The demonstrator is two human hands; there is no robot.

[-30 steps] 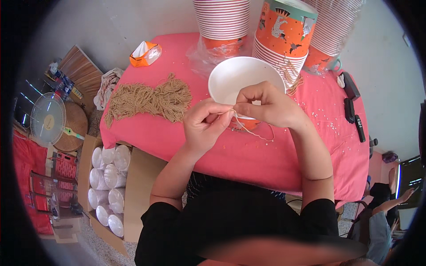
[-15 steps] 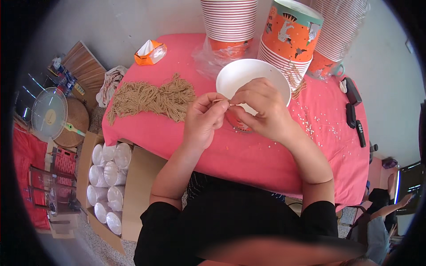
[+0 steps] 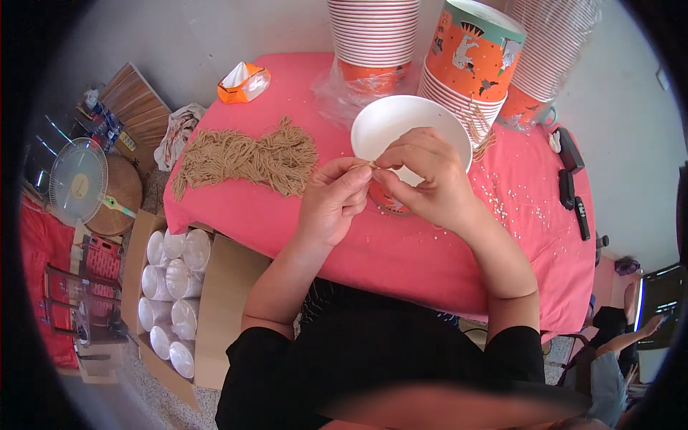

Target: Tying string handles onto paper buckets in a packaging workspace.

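Note:
Over the near-left rim of a round paper bucket [image 3: 383, 118], white inside and orange outside, my two hands meet at the fingertips. My left hand [image 3: 330, 199] is closed in a pinch of thumb and forefinger on a thin tan string [image 3: 371, 165]. Facing it, my right hand [image 3: 432, 179] pinches the same short piece, its other fingers curled above. Most of the string is covered by the fingertips. Left of the bucket a loose bundle of tan strings [image 3: 244, 161] lies on the pink tablecloth [image 3: 373, 251].
Behind the bucket rise stacks of paper buckets [image 3: 374, 36], one inverted orange bucket [image 3: 469, 57] on top. Small white beads [image 3: 519, 208] lie scattered at right, near black cases [image 3: 568, 150]. An orange tissue pack [image 3: 244, 83] sits far left. A carton [image 3: 226, 315] holds wrapped clear cups.
Both hands keep their pinch over the bucket's rim, with only a slight shift of the fingers. The whole view has moved a little.

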